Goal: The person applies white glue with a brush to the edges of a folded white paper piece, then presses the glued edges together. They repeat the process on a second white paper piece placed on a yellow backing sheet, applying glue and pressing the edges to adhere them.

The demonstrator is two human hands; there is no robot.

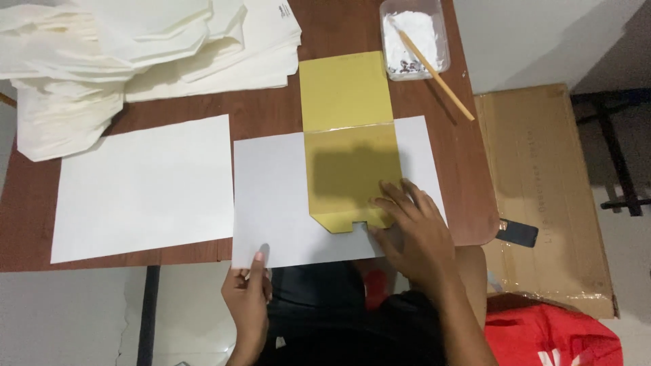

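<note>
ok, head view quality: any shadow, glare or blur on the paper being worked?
Head view: sharp enough overall, no motion blur on the right hand or left hand. A soft dark shadow falls across the lower half of the yellow sheet. A thin glare line runs along its fold. The white sheet looks evenly lit, and the paper stack is bright, near washed out.

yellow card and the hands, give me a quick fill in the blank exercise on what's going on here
1. The right hand presses on the ____ card, which lies partly on a white sheet.
2. The left hand pinches that sheet's ____ edge.
3. A wooden stick rests in a clear tub of ____ paste.
4. Beside the table, a flattened ____ box lies on the floor.

Missing words: yellow; near (bottom); white; cardboard
</note>
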